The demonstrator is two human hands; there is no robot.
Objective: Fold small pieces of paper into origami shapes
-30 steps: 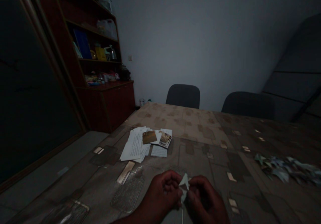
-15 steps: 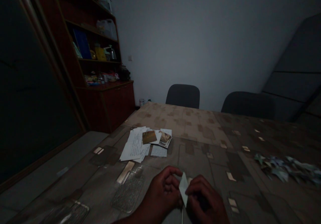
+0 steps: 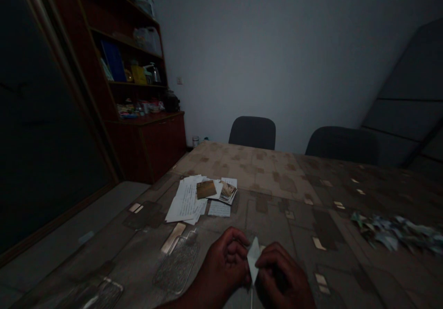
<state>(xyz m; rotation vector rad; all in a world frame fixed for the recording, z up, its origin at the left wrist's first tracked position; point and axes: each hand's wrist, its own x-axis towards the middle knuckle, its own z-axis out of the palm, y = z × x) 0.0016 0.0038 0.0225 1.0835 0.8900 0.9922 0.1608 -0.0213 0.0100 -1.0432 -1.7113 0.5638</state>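
Note:
A small pale green folded paper (image 3: 254,259) stands upright between my two hands, near the table's front edge. My left hand (image 3: 228,263) has its fingers curled at the paper's left side, thumb against the lower part. From the right, my right hand (image 3: 282,274) pinches the paper's edge between thumb and fingers. Below the paper a thin pale line runs down; what it is, I cannot tell. Beyond my hands lie written sheets (image 3: 183,203), with a brown picture card (image 3: 206,189) and more cards (image 3: 227,192) on top.
A patterned cloth covers the table (image 3: 249,166). At the right lies a pile of folded papers (image 3: 394,233). Two dark chairs (image 3: 252,132) (image 3: 342,144) stand at the far side. A red-brown cabinet (image 3: 162,136) with filled shelves is at the left.
My left hand's fingertips have lifted slightly away from the top of the paper. The paper has tilted a little; my right hand has hardly moved.

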